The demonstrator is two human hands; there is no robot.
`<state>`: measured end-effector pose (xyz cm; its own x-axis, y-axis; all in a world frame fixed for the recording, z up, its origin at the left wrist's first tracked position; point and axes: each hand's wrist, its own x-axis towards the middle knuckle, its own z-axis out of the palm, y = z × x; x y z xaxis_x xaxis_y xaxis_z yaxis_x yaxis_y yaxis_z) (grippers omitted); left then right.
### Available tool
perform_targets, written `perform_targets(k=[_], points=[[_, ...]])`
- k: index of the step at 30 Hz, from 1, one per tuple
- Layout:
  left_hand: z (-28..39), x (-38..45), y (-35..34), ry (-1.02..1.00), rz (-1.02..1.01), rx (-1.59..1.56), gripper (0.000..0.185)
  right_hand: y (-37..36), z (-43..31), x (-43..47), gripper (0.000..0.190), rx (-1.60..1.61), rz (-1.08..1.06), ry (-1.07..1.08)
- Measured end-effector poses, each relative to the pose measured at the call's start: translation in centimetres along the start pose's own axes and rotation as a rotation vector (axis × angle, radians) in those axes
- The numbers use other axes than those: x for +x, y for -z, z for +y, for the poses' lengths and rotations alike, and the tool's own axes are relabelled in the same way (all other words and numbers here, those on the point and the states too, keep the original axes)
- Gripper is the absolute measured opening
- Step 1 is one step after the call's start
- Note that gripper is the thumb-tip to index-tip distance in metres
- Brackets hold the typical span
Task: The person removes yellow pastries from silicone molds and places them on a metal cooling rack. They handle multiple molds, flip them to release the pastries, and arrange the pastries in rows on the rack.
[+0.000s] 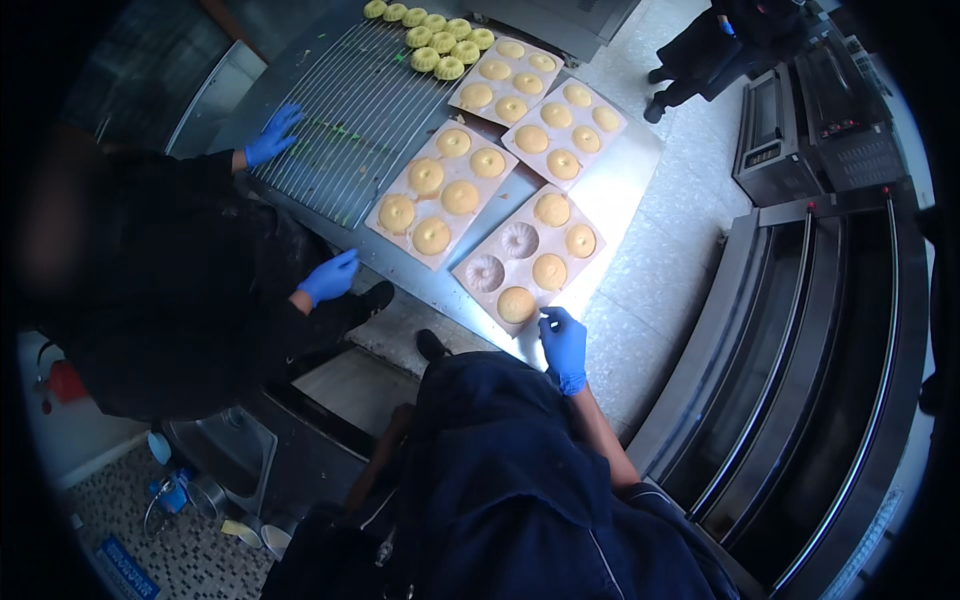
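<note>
My right hand (564,346), in a blue glove, has its fingers curled at the near corner of a pale silicone mould (487,306); whether they grip anything is unclear. That mould has fluted ring cavities, two of them empty (485,273), the others filled with golden cakes (551,271). My left forearm (369,476) is low beside the dark apron, its hand in shadow and mostly hidden. Three more filled moulds (411,244) lie beyond on the metal table (420,274). Yellow-green fluted cakes (448,67) stand at the far end of a wire rack (337,142).
A co-worker stands at the left, blue-gloved hands (274,136) near the rack and table edge. Another person (697,52) stands at the upper right. Deck ovens (772,352) line the right side. A metal sink (225,450) and containers are at the lower left.
</note>
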<state>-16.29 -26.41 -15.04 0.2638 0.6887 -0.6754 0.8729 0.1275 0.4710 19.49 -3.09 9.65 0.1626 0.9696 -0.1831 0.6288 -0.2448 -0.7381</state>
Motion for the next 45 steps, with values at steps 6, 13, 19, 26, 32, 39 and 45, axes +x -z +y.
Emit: perform_targets(k=[6, 13, 19, 26, 32, 39, 45], points=[[-0.8, 1.5, 0.1, 0.080, 0.067, -0.056, 0.026, -1.2, 1.1, -2.2, 0.077, -0.008, -0.123, -0.003], [-1.4, 1.8, 3.2, 0.367, 0.072, -0.355, 0.028, -0.1, -0.8, -1.9, 0.070, -0.132, -0.118, 0.116], [-2.1, 1.5, 2.8, 0.191, 0.171, -0.452, 0.029, -1.4, -2.0, -1.1, 0.071, -0.243, -0.082, 0.486], [-2.1, 1.5, 1.6, 0.221, 0.184, -0.454, 0.031, -2.0, -1.2, -1.0, 0.073, -0.306, -0.224, 0.563], [0.4, 1.9, 3.7, 0.251, 0.103, -0.339, 0.037, -1.8, -1.7, -0.8, 0.071, -0.347, -0.298, 0.622], [5.2, 3.7, 7.2, 0.313, 0.184, -0.883, 0.029, -2.6, -3.3, 0.8, 0.069, -0.466, -0.336, 0.618], [3.1, 4.8, 5.9, 0.373, 0.172, -0.890, 0.029, -2.0, -2.9, 0.7, 0.054, -0.278, -0.118, 0.628]])
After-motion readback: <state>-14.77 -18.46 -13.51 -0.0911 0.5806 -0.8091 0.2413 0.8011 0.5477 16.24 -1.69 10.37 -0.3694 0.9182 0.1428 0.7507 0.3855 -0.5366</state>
